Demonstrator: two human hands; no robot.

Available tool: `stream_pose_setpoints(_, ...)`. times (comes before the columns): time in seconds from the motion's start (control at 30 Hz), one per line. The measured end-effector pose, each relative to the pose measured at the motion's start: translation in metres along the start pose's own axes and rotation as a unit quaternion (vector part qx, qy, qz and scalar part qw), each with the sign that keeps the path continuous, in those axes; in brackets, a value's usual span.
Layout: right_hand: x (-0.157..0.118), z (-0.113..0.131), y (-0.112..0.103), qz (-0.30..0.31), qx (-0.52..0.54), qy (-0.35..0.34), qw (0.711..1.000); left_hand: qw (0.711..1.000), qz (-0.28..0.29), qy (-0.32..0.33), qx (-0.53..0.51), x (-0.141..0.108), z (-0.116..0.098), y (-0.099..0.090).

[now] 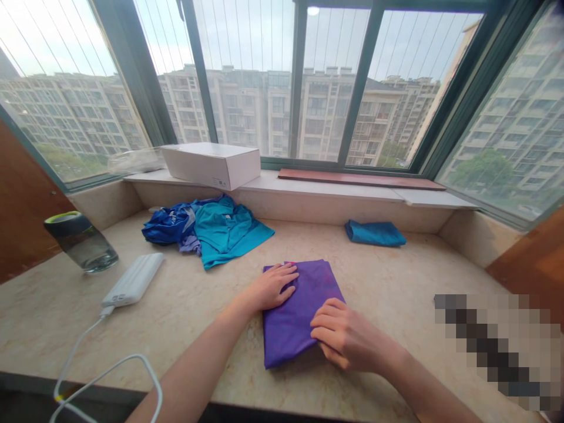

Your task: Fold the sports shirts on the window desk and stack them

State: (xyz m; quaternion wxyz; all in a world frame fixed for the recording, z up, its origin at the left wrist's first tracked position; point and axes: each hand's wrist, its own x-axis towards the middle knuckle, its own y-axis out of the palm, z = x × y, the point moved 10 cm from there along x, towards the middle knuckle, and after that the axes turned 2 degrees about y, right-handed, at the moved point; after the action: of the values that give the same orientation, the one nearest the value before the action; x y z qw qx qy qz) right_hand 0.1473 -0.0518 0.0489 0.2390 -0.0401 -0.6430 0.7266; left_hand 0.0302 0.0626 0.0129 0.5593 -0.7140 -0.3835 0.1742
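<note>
A purple garment (293, 320), folded into a rough rectangle, lies on the stone counter in front of me. My left hand (277, 286) rests flat on its upper left part, fingers stretched out. At the garment's lower right edge, my right hand (341, 333) has its fingers curled over the fabric, and the edge there is slightly raised. A small pink-red bit shows at the garment's top edge beside my left fingertips. Behind, a crumpled heap holds a teal shirt (231, 226) and shiny blue clothing (170, 223). A small folded teal cloth (375, 232) lies farther back on the right.
On the left stand a tinted bottle (83, 244) and a white power bank (133, 279) with a white cable (81, 341) trailing off the front edge. A white box (211, 164) and a reddish board (359, 179) lie on the window ledge. A blurred patch covers the right.
</note>
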Motion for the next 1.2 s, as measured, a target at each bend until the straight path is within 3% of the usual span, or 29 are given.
stream_pose_setpoints(0.2,-0.011,-0.009,-0.04,-0.06,-0.15,0.113,0.98,0.998,0.008,0.038,-0.042,0.004,-0.021,0.009)
stream_pose_setpoints(0.3,-0.009,-0.022,-0.054,-0.049,-0.161,0.163,0.972,0.991,0.03,0.088,-0.091,0.005,-0.042,0.016)
stream_pose_setpoints(0.4,0.003,-0.05,-0.054,-0.02,-0.151,0.209,0.966,0.982,0.044,0.119,-0.141,0.005,-0.054,0.017)
stream_pose_setpoints(0.5,0.01,-0.091,-0.043,0.006,-0.123,0.263,0.957,0.986,-0.005,0.08,-0.145,0.005,-0.043,0.003)
stream_pose_setpoints(0.6,0.006,-0.126,-0.029,0.011,-0.075,0.298,0.952,0.993,-0.075,-0.027,-0.086,0.003,-0.012,-0.015)
stream_pose_setpoints(0.67,-0.001,-0.138,-0.025,-0.009,-0.018,0.297,0.955,0.985,-0.135,-0.091,-0.058,-0.002,0.005,-0.03)
stream_pose_setpoints(0.77,-0.02,-0.151,-0.028,-0.049,0.05,0.318,0.945,0.97,-0.203,-0.117,-0.07,-0.007,0.012,-0.041)
stream_pose_setpoints(0.83,-0.036,-0.16,-0.027,-0.052,0.077,0.352,0.931,0.968,-0.208,-0.114,-0.084,-0.007,0.009,-0.038)
stream_pose_setpoints(1.0,-0.064,-0.168,-0.025,-0.039,0.171,0.383,0.907,0.977,-0.149,-0.092,-0.118,0.0,-0.001,-0.015)
stream_pose_setpoints(1.13,-0.06,-0.161,-0.03,-0.067,0.258,0.352,0.897,0.968,-0.178,-0.085,-0.157,-0.001,0.0,-0.02)
stream_pose_setpoints(1.2,-0.051,-0.162,-0.031,-0.109,0.301,0.341,0.884,0.961,-0.202,-0.088,-0.167,-0.003,0.003,-0.027)
